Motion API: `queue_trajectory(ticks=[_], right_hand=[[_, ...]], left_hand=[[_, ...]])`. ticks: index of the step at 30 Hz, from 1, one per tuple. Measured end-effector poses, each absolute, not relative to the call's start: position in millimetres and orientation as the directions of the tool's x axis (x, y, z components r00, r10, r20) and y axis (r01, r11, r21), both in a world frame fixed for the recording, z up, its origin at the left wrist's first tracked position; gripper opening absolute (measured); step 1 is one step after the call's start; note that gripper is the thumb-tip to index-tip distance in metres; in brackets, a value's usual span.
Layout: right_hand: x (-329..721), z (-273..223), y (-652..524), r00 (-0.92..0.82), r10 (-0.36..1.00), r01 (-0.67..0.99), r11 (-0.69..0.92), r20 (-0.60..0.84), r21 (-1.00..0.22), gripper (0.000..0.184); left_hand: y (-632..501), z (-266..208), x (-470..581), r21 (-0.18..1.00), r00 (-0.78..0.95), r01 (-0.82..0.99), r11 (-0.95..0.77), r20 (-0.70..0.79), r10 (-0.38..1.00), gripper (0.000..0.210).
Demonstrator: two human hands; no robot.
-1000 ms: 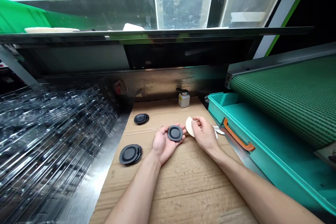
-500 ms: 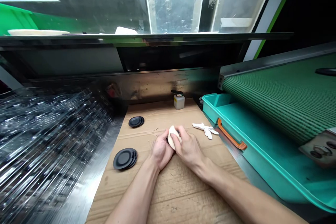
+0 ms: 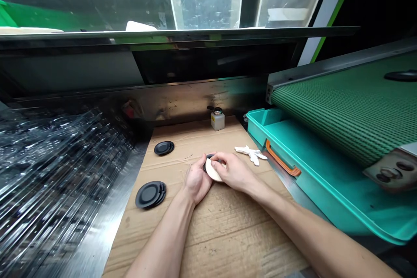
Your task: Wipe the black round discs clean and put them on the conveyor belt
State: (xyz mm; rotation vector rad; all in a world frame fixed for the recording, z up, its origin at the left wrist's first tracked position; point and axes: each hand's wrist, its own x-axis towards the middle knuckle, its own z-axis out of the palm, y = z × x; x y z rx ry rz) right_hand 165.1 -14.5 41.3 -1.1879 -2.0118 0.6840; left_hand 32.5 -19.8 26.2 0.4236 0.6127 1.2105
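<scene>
Over the cardboard sheet (image 3: 208,234), my left hand (image 3: 196,183) cups a black round disc (image 3: 209,156) from its left side. My right hand (image 3: 237,172) pinches a cream-coloured flat pad (image 3: 213,173) and holds it against the disc's face. Only the upper left rim of the disc shows; the pad and fingers hide the rest. On the cardboard to the left lie a nearer stack of similar black discs (image 3: 148,195) and a farther, smaller-looking one (image 3: 163,148).
A small white bottle with a dark cap (image 3: 218,120) stands at the back. White crumpled cloth pieces (image 3: 252,153) lie right of my hands. Further right are a teal tray (image 3: 312,200) with an orange handle and a green conveyor belt (image 3: 342,104). Clear plastic wrapping (image 3: 58,173) covers the left side.
The cream pad has turned flatter and shifted slightly lower, and the disc's dark upper rim now shows more. The camera view has tilted and shifted a little.
</scene>
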Motion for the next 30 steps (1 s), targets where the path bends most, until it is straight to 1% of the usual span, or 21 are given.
queue_trajectory(ticks=[2,3,5,6,7,8,10,11,12,14,16,17,18,20,21,22,24,26,28,30], right_hand=[[171.0,45.5,-15.4,-0.4,0.884,0.514,0.434,0.241,-0.74,0.018],[174.5,47.8,-15.5,-0.469,0.864,0.488,0.429,0.186,-0.76,0.018],[181.5,51.7,-14.4,-0.622,0.78,0.409,0.399,0.07,-0.82,0.018],[184.3,52.9,-13.2,-0.658,0.751,0.373,0.377,0.045,-0.848,0.018],[186.1,53.5,-11.9,-0.648,0.76,0.35,0.363,0.056,-0.864,0.02],[186.6,53.3,-10.7,-0.593,0.799,0.344,0.364,0.101,-0.865,0.021],[184.1,51.4,-10.1,-0.421,0.878,0.382,0.399,0.228,-0.833,0.023],[181.8,50.2,-10.9,-0.373,0.886,0.409,0.423,0.274,-0.809,0.022],[179.4,49.1,-12.2,-0.38,0.877,0.425,0.449,0.295,-0.786,0.022],[176.7,48.3,-15.1,-0.507,0.82,0.402,0.497,0.264,-0.769,0.021],[178.0,49.4,-16.1,-0.633,0.745,0.329,0.504,0.209,-0.799,0.021],[179.6,50.2,-15.5,-0.637,0.741,0.295,0.49,0.213,-0.82,0.021],[181.3,50.8,-14.6,-0.588,0.773,0.278,0.472,0.24,-0.837,0.023],[182.2,50.0,-12.5,-0.377,0.866,0.325,0.455,0.328,-0.829,0.027],[181.0,48.3,-11.9,-0.28,0.882,0.387,0.465,0.379,-0.796,0.028],[178.8,46.0,-11.4,-0.229,0.875,0.463,0.484,0.427,-0.743,0.029],[173.6,40.1,-10.0,-0.241,0.842,0.613,0.518,0.484,-0.596,0.031],[171.3,34.5,-5.6,-0.237,0.835,0.723,0.493,0.496,-0.485,0.031],[175.1,29.8,1.6,-0.145,0.855,0.79,0.403,0.497,-0.462,0.03],[183.4,25.2,8.8,-0.073,0.864,0.806,0.345,0.499,-0.481,0.028]], left_hand=[[-21.4,27.6,31.9,0.616,0.216,-0.721,0.316,-0.233,0.948,0.028],[-22.1,28.4,31.7,0.614,0.217,-0.719,0.327,-0.248,0.944,0.027],[-22.5,29.6,31.4,0.597,0.225,-0.725,0.344,-0.267,0.937,0.026],[-22.2,29.9,31.4,0.589,0.23,-0.731,0.345,-0.263,0.937,0.026],[-21.6,29.8,31.5,0.585,0.235,-0.736,0.341,-0.252,0.939,0.026],[-20.8,29.5,31.5,0.584,0.242,-0.739,0.336,-0.236,0.941,0.026],[-19.4,28.6,31.4,0.592,0.248,-0.739,0.322,-0.205,0.947,0.027],[-18.9,28.2,31.0,0.598,0.249,-0.735,0.32,-0.202,0.947,0.028],[-18.6,28.1,30.4,0.602,0.251,-0.728,0.329,-0.212,0.944,0.028],[-18.6,28.4,28.4,0.607,0.256,-0.707,0.363,-0.258,0.931,0.029],[-18.7,29.3,26.2,0.603,0.26,-0.697,0.387,-0.291,0.921,0.031],[-18.7,29.6,25.6,0.599,0.256,-0.705,0.379,-0.283,0.924,0.033],[-18.6,29.8,25.5,0.594,0.253,-0.719,0.361,-0.26,0.932,0.035],[-18.2,29.5,27.0,0.583,0.272,-0.74,0.336,-0.197,0.942,0.04],[-18.0,29.0,28.5,0.582,0.29,-0.742,0.334,-0.171,0.942,0.041],[-17.7,28.4,30.3,0.586,0.301,-0.739,0.332,-0.155,0.941,0.039],[-17.5,27.3,33.4,0.604,0.293,-0.727,0.327,-0.157,0.943,0.033],[-17.6,27.1,34.6,0.622,0.259,-0.716,0.317,-0.185,0.948,0.029],[-18.2,28.0,32.9,0.623,0.244,-0.71,0.327,-0.218,0.945,0.033],[-19.5,29.8,28.7,0.603,0.239,-0.725,0.334,-0.235,0.942,0.038]])
